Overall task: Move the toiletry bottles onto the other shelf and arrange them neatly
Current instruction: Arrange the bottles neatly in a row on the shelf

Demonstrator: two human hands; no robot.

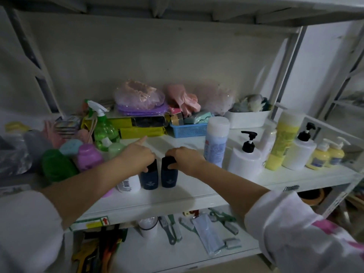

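At the centre of the frame two dark bottles stand upright side by side on the white shelf (197, 194), nearly touching. The left hand (137, 156) grips the top of the left dark bottle (149, 178), fingers wrapped over its cap and the index finger stretched out toward the upper left. The right hand (185, 157) is clamped on the cap of the right dark bottle (168, 178). Just left of the pair stands a white bottle (129, 183) with a barcode label, partly hidden by the left forearm. To the left of centre are a purple bottle (88, 156), a green bottle (56, 166) and a green spray bottle (102, 127). Right of centre stand a tall blue bottle (215, 142), a white pump bottle (246, 160), a tall yellow bottle (282, 138) and further pump bottles toward the right edge. A blue basket (187, 131) sits behind, mid-frame.
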